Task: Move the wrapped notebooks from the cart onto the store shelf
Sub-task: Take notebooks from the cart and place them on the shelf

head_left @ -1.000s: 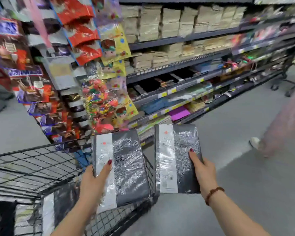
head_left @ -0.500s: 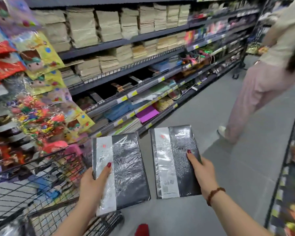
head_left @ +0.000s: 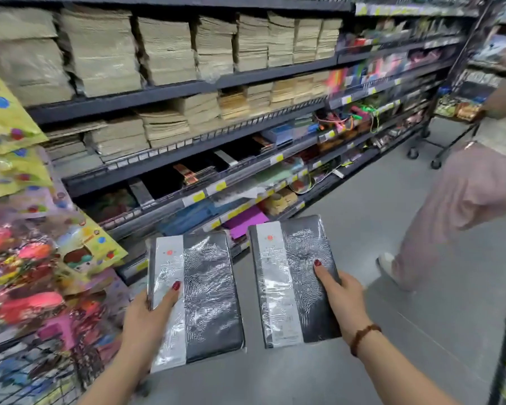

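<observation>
The left notebook [head_left: 197,299] and the right notebook [head_left: 297,276], both wrapped, are being carried side by side in the air. They're above the aisle floor [head_left: 362,211] and in front of the low tiers of the store shelf [head_left: 164,162], apart from each other, touching neither shelf nor cart [head_left: 21,378].

**Step, as I'm judging it:** transfer leg, w/ pickup done and placing not yet begun. The next move is calling for a slot. The mid tier w/ dark silver-banded items [head_left: 227,157] is looking like the match. Then it's leaning in & sliding each pack flat past the front rail, prob. one at a time.

**Look:** both are showing the same design: dark cover w/ pale wavy pattern, silver strip down the left side, small red dot near the top. The wrinkled clear wrap is catching glare, so likely slippery. Can't tell the count inside.

**Hands:** the left hand [head_left: 146,321] is grasping its pack, thumb lying on the silver strip, fingers going under & out of sight. The right hand [head_left: 343,299] is grasping the other, thumb on the dark cover, bead bracelet [head_left: 364,337] at the wrist.

**Around:** the cart's wire basket is showing bottom left, below hanging toy bags [head_left: 30,258]. Another person [head_left: 462,194] is in the aisle to the right.
</observation>
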A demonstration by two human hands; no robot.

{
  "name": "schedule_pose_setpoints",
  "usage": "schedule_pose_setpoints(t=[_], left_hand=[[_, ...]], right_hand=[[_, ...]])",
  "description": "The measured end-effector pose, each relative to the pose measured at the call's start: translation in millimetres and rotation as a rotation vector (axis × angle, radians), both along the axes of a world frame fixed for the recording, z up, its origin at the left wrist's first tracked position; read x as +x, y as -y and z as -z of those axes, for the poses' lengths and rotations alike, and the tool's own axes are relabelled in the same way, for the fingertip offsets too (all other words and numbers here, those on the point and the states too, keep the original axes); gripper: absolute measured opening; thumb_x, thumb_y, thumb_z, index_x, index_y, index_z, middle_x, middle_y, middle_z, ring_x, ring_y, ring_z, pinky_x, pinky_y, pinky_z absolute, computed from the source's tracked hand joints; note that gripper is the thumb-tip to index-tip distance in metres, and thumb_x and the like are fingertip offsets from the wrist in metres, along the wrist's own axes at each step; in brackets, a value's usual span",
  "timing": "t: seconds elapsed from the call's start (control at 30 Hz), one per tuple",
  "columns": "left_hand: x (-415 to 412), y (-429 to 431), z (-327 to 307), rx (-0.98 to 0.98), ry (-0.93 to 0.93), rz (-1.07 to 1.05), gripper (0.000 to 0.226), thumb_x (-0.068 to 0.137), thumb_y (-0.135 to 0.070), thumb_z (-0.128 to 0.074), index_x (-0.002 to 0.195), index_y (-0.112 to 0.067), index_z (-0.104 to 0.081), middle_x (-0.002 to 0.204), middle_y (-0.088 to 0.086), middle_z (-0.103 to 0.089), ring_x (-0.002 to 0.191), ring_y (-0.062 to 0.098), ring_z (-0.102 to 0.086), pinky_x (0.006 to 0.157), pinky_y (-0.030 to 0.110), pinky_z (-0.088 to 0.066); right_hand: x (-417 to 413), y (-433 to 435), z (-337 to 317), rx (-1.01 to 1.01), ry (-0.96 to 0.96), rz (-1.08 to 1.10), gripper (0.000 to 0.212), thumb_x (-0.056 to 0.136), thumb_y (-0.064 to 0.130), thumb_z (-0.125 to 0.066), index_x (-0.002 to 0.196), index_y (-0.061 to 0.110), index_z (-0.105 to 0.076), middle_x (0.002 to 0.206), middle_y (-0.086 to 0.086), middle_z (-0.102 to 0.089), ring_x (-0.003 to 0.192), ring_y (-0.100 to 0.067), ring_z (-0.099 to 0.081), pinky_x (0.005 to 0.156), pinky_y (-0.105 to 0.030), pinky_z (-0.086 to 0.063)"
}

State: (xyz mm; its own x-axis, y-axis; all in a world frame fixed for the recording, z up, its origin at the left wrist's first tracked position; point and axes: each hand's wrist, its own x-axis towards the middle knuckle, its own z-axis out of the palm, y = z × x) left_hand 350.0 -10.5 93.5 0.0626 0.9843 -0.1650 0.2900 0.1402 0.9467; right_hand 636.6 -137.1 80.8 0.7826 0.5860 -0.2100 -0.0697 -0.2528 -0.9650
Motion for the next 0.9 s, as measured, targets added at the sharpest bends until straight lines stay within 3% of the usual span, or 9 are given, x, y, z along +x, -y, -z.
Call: schedule_pose_setpoints(t=[0.1,0.27,0.37,0.5,0.57,0.63,0.7,0.77,0.9], left_hand=[[17.2,-23.0,-0.8,-0.032,0.024,-0.044,0.026,0.087,-0.034,-0.065,0.089,-0.008,-0.064,0.054,0.006,-0.045,0.042,0.016,-0.033,0.033,0.018,-0.026],[43.8,-58.5,-1.3,-0.026,0.045,-0.138,0.029,0.086,-0.036,-0.066,0.093,-0.008,-0.066,0.058,-0.001,-0.057,0.048,0.014,-0.043,0.045,0.025,-0.032],[59.5,-74.3,1.4,-0.018,0.062,-0.230,0.029,0.085,-0.034,-0.067,0.092,-0.005,-0.063,0.068,-0.001,-0.063,0.056,0.016,-0.051,0.047,0.022,-0.037],[86.2,-92.3,5.9,-0.057,0.041,-0.349,0.036,0.084,-0.037,-0.068,0.112,-0.014,-0.065,0.097,0.000,-0.072,0.078,0.017,-0.065,0.061,0.029,-0.048],[102.2,-98.4,4.0,-0.066,0.027,-0.411,0.042,0.082,-0.043,-0.068,0.113,-0.016,-0.064,0.100,0.001,-0.072,0.083,0.021,-0.065,0.071,0.035,-0.051],[116.7,-101.2,-0.1,-0.071,0.016,-0.487,0.038,0.084,-0.039,-0.067,0.111,-0.013,-0.063,0.091,0.002,-0.069,0.074,0.018,-0.061,0.076,0.038,-0.051],[128.6,-101.7,-3.1,-0.072,0.024,-0.553,0.035,0.086,-0.034,-0.066,0.111,-0.010,-0.060,0.084,0.006,-0.063,0.069,0.020,-0.057,0.070,0.035,-0.050],[135.8,-102.0,-1.8,-0.088,0.049,-0.610,0.042,0.085,-0.036,-0.067,0.117,-0.011,-0.057,0.098,0.010,-0.065,0.085,0.029,-0.062,0.075,0.040,-0.051],[133.2,-102.7,1.3,-0.123,0.099,-0.743,0.030,0.084,-0.035,-0.068,0.110,-0.023,-0.058,0.091,-0.008,-0.067,0.073,0.013,-0.059,0.060,0.028,-0.044]], right_hand=[[20.2,-30.7,1.3,0.009,-0.027,-0.041,0.080,0.057,0.069,-0.070,0.074,-0.008,-0.055,0.069,-0.006,-0.056,0.066,-0.016,-0.052,0.067,-0.034,-0.043],[55.0,-90.5,-2.2,0.003,-0.048,-0.146,0.049,0.077,0.046,-0.071,0.080,-0.002,-0.066,0.081,-0.024,-0.070,0.069,-0.023,-0.062,0.077,-0.046,-0.053],[79.7,-130.0,1.3,-0.021,-0.023,-0.234,0.042,0.080,0.046,-0.069,0.081,0.004,-0.070,0.080,-0.018,-0.072,0.075,-0.027,-0.066,0.083,-0.044,-0.052],[111.8,-185.7,8.3,-0.042,-0.018,-0.353,0.065,0.066,0.063,-0.068,0.081,0.000,-0.066,0.077,-0.021,-0.069,0.070,-0.025,-0.063,0.079,-0.042,-0.052],[127.0,-212.4,6.2,-0.055,-0.057,-0.395,0.057,0.071,0.056,-0.070,0.076,0.000,-0.064,0.077,-0.023,-0.068,0.069,-0.024,-0.059,0.077,-0.042,-0.052],[140.4,-235.8,5.2,-0.081,-0.061,-0.453,0.046,0.077,0.048,-0.070,0.061,0.008,-0.054,0.058,-0.013,-0.055,0.062,-0.022,-0.049,0.064,-0.037,-0.042],[149.0,-257.0,7.6,-0.083,-0.054,-0.508,0.037,0.080,0.043,-0.069,0.063,0.012,-0.057,0.060,-0.003,-0.057,0.064,-0.023,-0.053,0.065,-0.035,-0.041],[150.4,-277.4,15.8,-0.096,-0.078,-0.562,0.032,0.080,0.042,-0.070,0.075,0.011,-0.068,0.075,-0.006,-0.070,0.079,-0.027,-0.064,0.079,-0.039,-0.049],[136.2,-309.7,31.3,-0.143,-0.155,-0.649,0.035,0.078,0.044,-0.071,0.081,0.009,-0.068,0.085,-0.012,-0.072,0.086,-0.031,-0.066,0.090,-0.047,-0.050]])
